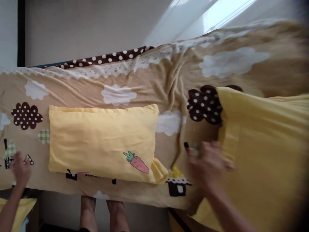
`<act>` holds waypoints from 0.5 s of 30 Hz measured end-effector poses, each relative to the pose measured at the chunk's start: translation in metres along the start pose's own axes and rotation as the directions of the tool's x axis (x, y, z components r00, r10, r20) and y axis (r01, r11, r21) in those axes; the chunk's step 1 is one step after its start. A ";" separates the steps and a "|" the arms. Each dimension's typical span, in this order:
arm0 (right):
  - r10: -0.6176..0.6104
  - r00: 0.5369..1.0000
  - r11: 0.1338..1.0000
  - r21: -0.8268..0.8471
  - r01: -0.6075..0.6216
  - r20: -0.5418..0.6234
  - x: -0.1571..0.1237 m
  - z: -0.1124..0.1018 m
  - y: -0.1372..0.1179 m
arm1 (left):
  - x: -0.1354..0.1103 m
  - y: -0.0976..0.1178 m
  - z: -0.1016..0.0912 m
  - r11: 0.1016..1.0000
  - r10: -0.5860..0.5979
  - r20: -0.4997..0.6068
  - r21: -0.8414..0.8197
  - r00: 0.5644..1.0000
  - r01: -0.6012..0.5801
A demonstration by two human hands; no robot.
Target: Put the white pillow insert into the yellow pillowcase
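near the left hand (22, 170), blanket (79, 85) lettering (10, 163) partly reads "cha".

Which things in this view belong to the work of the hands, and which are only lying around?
Probably in the work:
- large yellow cloth, at the blurred right hand
- yellow rectangular pillow with carrot print
- beige cloud-patterned sheet underneath

Apparently lying around:
- brown white-dotted fabric, far edge
- yellow fabric piece, lower left
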State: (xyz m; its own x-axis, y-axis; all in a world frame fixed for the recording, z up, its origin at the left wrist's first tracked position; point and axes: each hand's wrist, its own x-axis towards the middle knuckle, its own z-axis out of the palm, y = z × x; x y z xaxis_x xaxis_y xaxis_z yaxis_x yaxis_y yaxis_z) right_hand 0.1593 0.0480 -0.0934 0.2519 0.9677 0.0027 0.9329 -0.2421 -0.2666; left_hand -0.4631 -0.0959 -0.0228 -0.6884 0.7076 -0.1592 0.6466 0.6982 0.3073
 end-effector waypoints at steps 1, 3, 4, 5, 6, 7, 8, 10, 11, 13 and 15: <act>-0.139 0.990 0.989 0.050 0.138 0.018 -0.012 0.016 -0.025 | -0.006 0.022 0.031 0.991 0.136 0.018 -0.018 0.991 -0.135; -0.447 0.891 0.887 0.168 0.430 0.078 -0.040 0.050 -0.095 | -0.019 0.086 0.097 0.890 0.457 0.142 -0.088 0.878 -0.448; -0.563 0.819 0.818 0.220 0.531 0.115 -0.052 0.065 -0.132 | -0.025 0.122 0.127 0.792 0.610 0.206 -0.126 0.765 -0.597; -0.641 0.756 0.758 0.260 0.598 0.131 -0.061 0.078 -0.164 | -0.030 0.156 0.153 0.692 0.716 0.274 -0.158 0.642 -0.704; -0.715 0.683 0.692 0.300 0.657 0.152 -0.065 0.088 -0.189 | -0.031 0.184 0.172 0.620 0.770 0.322 -0.172 0.552 -0.765; -0.752 0.635 0.653 0.326 0.684 0.174 -0.065 0.095 -0.205 | -0.029 0.205 0.186 0.624 0.764 0.313 -0.138 0.564 -0.769; -0.760 0.619 0.646 0.336 0.685 0.198 -0.059 0.100 -0.210 | -0.023 0.217 0.195 0.649 0.738 0.315 -0.087 0.597 -0.756; -0.692 0.677 0.720 0.311 0.621 0.251 -0.038 0.104 -0.193 | -0.001 0.213 0.197 0.715 0.656 0.317 0.029 0.685 -0.698; -0.627 0.730 0.777 0.280 0.563 0.273 -0.023 0.104 -0.175 | 0.012 0.200 0.193 0.736 0.619 0.328 0.077 0.714 -0.673; -0.484 0.821 0.874 0.212 0.437 0.303 0.005 0.102 -0.130 | 0.039 0.167 0.179 0.754 0.568 0.346 0.143 0.747 -0.640; -0.346 0.879 0.938 0.147 0.314 0.328 0.026 0.097 -0.091 | 0.056 0.142 0.164 0.776 0.523 0.338 0.190 0.782 -0.601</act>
State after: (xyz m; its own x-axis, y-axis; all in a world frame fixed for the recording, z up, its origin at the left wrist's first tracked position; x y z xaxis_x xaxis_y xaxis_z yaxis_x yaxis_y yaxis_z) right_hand 0.0557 0.1023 -0.1625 -0.1856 0.9574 -0.2214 0.9162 0.0871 -0.3912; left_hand -0.3562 0.0610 -0.1419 -0.0893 0.9556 -0.2810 0.9781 0.1373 0.1563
